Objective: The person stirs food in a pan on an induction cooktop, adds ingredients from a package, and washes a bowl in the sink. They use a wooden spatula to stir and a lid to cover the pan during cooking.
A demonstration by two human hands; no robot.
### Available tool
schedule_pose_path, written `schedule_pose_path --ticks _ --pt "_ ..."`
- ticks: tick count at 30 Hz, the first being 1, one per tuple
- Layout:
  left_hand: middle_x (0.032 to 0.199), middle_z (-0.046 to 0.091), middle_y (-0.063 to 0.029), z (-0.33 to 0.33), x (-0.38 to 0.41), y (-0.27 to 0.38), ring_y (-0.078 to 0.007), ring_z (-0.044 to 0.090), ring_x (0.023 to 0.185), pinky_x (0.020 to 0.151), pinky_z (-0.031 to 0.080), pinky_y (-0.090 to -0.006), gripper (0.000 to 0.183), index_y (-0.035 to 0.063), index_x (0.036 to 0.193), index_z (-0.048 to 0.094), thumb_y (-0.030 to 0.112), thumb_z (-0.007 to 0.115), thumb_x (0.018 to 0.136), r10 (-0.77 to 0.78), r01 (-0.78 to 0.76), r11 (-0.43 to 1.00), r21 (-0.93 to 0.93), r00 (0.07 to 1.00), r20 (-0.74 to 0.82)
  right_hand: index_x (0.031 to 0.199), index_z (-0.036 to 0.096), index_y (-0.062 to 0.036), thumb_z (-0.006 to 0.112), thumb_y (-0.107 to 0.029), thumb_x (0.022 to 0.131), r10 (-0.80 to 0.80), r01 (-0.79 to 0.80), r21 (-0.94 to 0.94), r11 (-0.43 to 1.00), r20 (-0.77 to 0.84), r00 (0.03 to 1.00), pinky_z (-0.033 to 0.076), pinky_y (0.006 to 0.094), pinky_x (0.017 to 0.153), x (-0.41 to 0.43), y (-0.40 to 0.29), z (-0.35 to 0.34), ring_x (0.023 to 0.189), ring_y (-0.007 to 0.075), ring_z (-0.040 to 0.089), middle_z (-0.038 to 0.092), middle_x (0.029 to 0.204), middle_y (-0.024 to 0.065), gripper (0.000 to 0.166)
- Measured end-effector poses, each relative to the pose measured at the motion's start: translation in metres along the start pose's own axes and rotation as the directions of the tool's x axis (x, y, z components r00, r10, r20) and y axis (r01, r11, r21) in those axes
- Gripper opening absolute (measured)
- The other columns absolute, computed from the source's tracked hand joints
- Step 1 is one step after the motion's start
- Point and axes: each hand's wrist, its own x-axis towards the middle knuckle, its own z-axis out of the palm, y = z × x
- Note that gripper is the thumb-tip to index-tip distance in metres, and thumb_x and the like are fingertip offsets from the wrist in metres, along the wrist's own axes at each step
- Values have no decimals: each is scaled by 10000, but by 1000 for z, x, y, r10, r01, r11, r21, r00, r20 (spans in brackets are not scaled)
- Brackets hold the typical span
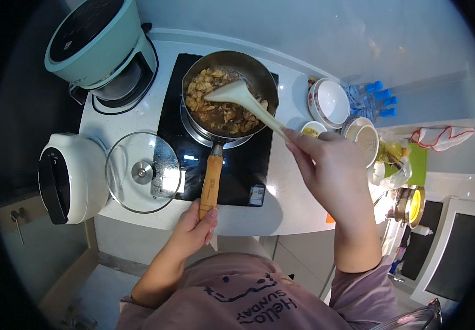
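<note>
A deep wok (pixel 262 74) sits on a black glass cooktop (pixel 237 181), slightly tilted. Browned pieces of food (pixel 202 88), perhaps meat, lie in it with some dark sauce. My left hand (pixel 194 231) grips the end of its wooden handle (pixel 211 177). In my right hand (pixel 324 161) is a pale spatula (pixel 256 108), held by its handle. The spatula's wide head is over the food at the wok's middle; whether it touches the food I cannot tell. Left of the cooktop, a glass lid (pixel 124 185) with a metal knob overlaps the cooktop's edge.
A mint-green appliance (pixel 93 45) and a white air fryer (pixel 82 181) stand at the left. Past my right hand are stacked bowls (pixel 332 103), a small bowl (pixel 313 128) of chopped food, water bottles (pixel 371 99), a green cutting board (pixel 419 165) and a metal pot (pixel 400 202).
</note>
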Motion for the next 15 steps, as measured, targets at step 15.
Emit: schedule_pose_path --ticks 15 --pt "680 453 -10 2 2 -1 -71 388 439 397 310 -203 275 35 1100 460 299 447 1026 4 -4 1000 8 1000 19 986 724 -175 611 -205 863 -90 133 -271 953 166 982 484 401 567 25 36 -7 623 304 627 609 656 108 170"
